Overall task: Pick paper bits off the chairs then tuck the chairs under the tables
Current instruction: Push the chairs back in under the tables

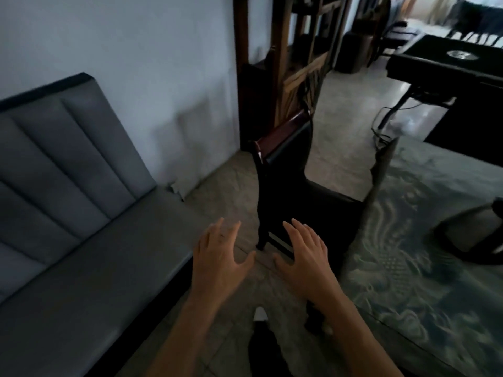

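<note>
Fingers of left hand & right hand are spreading empty, w/ dark glossy wooden chair just beyond fingertips, risking seat jamming against patterned grey-green tablecloth.

- The left hand and right hand hover palm-down side by side, fingers spread and straight, holding nothing.
- Just beyond the right fingers stands a dark chair, its seat partly under the table.
- The table, covered by a patterned cloth, lies right of the fingers.
- A grey padded bench runs left of the left fingers.
</note>
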A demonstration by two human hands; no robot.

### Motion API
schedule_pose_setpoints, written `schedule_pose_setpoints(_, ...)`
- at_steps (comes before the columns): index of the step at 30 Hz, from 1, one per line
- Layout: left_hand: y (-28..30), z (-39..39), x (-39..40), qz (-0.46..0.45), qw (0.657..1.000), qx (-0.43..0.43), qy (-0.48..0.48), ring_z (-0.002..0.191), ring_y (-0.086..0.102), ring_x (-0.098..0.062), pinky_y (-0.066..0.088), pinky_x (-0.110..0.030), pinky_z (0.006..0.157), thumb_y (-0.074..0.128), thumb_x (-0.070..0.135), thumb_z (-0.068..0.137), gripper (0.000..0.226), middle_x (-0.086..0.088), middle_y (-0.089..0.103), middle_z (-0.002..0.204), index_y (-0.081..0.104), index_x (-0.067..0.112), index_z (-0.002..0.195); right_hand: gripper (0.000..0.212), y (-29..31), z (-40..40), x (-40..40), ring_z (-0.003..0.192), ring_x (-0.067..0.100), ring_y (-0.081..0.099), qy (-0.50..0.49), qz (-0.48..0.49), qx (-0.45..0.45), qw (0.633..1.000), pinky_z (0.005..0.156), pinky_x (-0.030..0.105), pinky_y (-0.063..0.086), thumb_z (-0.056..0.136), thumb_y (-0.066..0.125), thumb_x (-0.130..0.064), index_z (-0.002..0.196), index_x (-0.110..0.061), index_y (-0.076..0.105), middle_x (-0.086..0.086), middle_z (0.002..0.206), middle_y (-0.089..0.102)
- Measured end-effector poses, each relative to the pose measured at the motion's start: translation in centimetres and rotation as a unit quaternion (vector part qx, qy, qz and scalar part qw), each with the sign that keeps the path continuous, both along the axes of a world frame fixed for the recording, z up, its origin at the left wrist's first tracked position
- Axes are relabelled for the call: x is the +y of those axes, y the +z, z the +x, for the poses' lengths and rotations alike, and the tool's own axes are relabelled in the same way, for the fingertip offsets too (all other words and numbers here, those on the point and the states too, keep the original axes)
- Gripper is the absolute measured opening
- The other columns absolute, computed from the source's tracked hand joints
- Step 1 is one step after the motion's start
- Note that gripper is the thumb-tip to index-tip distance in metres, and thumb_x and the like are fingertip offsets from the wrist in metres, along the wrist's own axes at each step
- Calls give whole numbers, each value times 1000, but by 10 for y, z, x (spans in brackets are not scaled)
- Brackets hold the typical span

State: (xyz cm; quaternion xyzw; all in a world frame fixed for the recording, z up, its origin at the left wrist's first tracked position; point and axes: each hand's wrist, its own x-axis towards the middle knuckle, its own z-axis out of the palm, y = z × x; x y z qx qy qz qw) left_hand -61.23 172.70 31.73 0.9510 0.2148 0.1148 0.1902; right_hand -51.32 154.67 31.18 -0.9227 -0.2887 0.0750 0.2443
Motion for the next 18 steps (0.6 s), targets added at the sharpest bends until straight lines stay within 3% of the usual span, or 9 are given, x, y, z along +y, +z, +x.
schedule_pose_setpoints(4,-12,46,48,0,1000,7,25,142,26,-26,32,-46,110,38,72,78,77,-2,29,157,29,38,146,79,-8,56,45,150,19,3,12,4,10,1000,121,46,7,86,50,-59,152,-35,15,-7,162,13)
schedule_pose_setpoints(18,-2,232,171,10,997,29,68,144,25,-26,26,-45,112,51,66,84,75,-4,27,158,30,35,148,78,0,260,167,150,19,4,34,16,35,999,119,42,6,89,54,-52,154,-31,17,-6,162,14)
